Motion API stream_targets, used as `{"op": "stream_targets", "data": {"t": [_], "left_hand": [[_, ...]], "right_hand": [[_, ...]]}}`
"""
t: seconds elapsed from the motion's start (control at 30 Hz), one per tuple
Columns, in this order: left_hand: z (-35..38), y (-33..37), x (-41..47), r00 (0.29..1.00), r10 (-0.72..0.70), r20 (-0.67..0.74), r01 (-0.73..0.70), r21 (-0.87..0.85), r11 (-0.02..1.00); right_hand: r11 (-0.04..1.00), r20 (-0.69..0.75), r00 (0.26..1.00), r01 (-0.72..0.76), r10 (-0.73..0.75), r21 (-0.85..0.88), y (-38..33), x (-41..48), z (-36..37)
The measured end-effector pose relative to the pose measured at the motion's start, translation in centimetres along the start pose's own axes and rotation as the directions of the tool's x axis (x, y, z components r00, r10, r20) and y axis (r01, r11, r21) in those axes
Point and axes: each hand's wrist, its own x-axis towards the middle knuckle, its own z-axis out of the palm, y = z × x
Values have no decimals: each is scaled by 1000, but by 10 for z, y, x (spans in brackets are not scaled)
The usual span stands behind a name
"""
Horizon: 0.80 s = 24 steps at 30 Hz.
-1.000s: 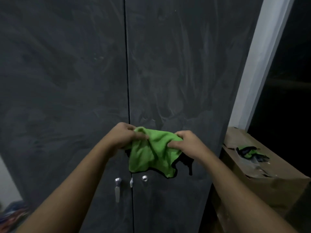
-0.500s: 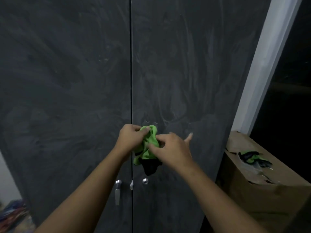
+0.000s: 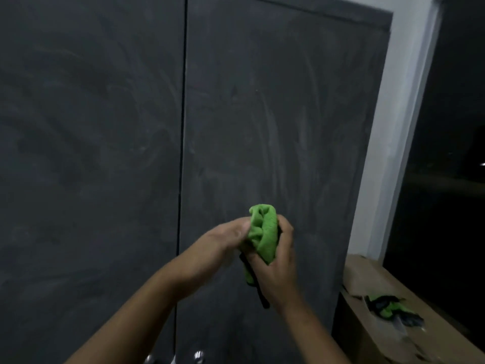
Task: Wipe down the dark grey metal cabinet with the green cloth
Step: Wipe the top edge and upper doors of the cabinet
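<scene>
Before one grey cabinet [image 3: 275, 101], one green cloth [image 3: 264, 232], gripped by left hand [image 3: 223, 243], right hand [image 3: 282, 271]

We can read no text, label, brand, number or sign here. The doors of the dark grey cabinet [image 3: 275, 114] bear only pale smears, and the green cloth [image 3: 263, 232] shows no print or tag that we can make out. The cardboard box [image 3: 367, 337] at the lower right carries no legible marking, and the green and black packet [image 3: 388, 308] lying on it is too blurred for us to read.
</scene>
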Motion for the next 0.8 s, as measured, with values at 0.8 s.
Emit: {"op": "stream_targets", "data": {"t": [0.8], "left_hand": [[-30, 176, 221, 921, 366, -136, 161, 986, -38]], "right_hand": [[704, -148, 844, 319, -515, -635, -60, 394, -168]]}}
